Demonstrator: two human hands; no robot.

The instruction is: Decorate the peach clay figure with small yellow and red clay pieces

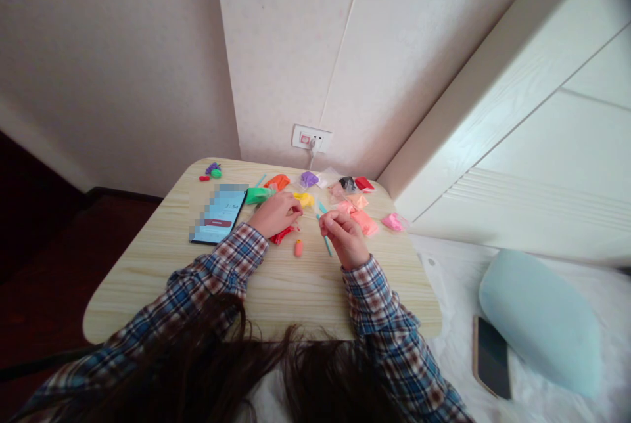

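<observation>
My left hand [276,214] is over the small table, its fingers curled together beside a yellow clay packet [304,200]. Whatever those fingers may hold is hidden. Across from it, my right hand [345,236] is raised with thumb and fingertips pinched; any piece between them is too small to make out. Under the left hand lies a red clay packet [281,235], and a green packet [257,195] is just behind it. A small salmon-coloured clay shape [298,249] with a yellow top sits in front. A thin blue-green stick [328,246] lies near my right fingers.
A lit phone [219,214] rests at the left of the wooden table [162,285]. Purple, green and red clay shapes [213,170] sit far left. Orange [277,182], purple [309,178], coral [363,222] and pink [394,221] packets lie behind. A wall socket [311,138] is beyond.
</observation>
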